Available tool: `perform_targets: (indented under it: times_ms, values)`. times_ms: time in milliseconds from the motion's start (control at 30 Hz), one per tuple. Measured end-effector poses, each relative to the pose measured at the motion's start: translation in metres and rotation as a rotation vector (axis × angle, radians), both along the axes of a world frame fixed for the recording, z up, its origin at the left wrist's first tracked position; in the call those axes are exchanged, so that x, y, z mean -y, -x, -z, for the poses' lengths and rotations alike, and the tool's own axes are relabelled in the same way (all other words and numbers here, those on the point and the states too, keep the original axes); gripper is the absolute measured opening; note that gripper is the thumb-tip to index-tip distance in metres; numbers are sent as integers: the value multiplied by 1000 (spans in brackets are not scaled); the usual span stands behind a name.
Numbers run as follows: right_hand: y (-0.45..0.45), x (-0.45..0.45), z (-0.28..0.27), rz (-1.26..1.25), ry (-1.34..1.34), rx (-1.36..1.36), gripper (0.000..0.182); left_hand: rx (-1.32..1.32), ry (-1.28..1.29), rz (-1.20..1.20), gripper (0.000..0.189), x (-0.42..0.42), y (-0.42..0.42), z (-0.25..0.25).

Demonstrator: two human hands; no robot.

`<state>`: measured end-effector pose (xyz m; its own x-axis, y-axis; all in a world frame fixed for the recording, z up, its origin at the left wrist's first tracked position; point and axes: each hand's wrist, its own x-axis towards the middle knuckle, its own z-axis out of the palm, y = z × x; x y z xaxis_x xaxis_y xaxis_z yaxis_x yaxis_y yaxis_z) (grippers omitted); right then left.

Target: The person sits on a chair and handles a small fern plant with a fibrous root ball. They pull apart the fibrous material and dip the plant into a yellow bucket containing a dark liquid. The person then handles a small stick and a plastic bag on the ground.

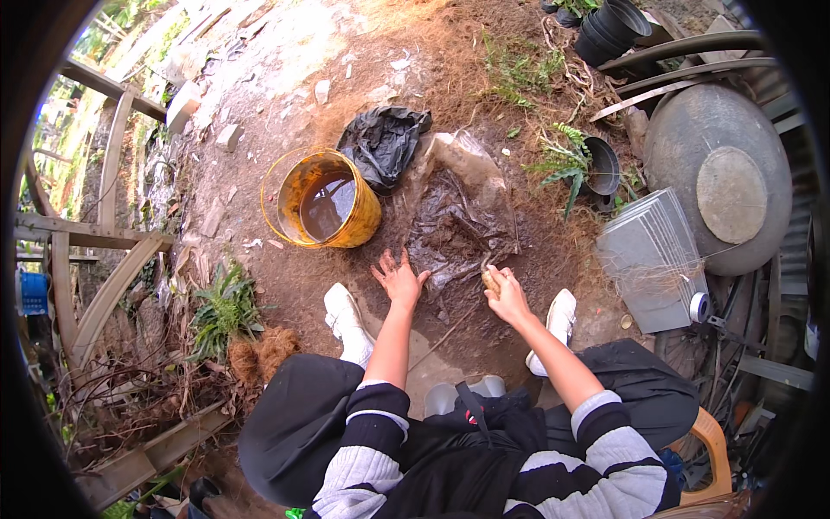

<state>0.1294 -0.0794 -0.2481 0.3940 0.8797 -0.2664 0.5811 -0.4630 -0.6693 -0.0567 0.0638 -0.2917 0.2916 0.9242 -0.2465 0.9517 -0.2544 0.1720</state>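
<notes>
On the ground before me lies a plastic sheet [476,159] with wet dark soil [450,233] spread over it. My right hand [508,295] grips the light handle of a small hand tool [491,281]; its dark metal neck points at the soil, and I cannot tell what its working end is. My left hand [399,279], soiled on the fingers, is spread flat and empty near the sheet's lower left edge. Behind it stands a yellow bucket [363,217] holding brown water [327,204]. Against the bucket rests a crumpled black plastic bag [386,146].
Potted fern [570,165], a stack of grey tiles [648,259] and a big upturned round vessel [674,143] are at the right. Black nursery pots [609,32] stand behind. On the left are a leafy plant [227,308], brown fibre clumps [266,353] and a wooden frame [84,230].
</notes>
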Motion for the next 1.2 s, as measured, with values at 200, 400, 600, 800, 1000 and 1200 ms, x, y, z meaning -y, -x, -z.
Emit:
perform_targets:
  times_ms: [200, 400, 600, 800, 1000, 1200]
  values:
    - [4, -32, -8, 40, 32, 259, 54, 13, 72, -8, 82, -5, 1, -9]
    - [20, -21, -24, -110, 13, 70, 53, -8, 140, -23, 83, -9, 3, -14]
    - [25, -18, 7, -2, 35, -468, 55, 3, 132, -30, 84, -5, 2, -16]
    - [9, -24, 2, 259, 124, -858, 52, 11, 113, -52, 84, -6, 1, -11]
    - [-23, -5, 15, 204, 33, -822, 50, 9, 127, -54, 83, -3, 1, -12]
    - [-57, -34, 20, 125, -114, -608, 50, 24, 120, -43, 84, -4, 0, -15]
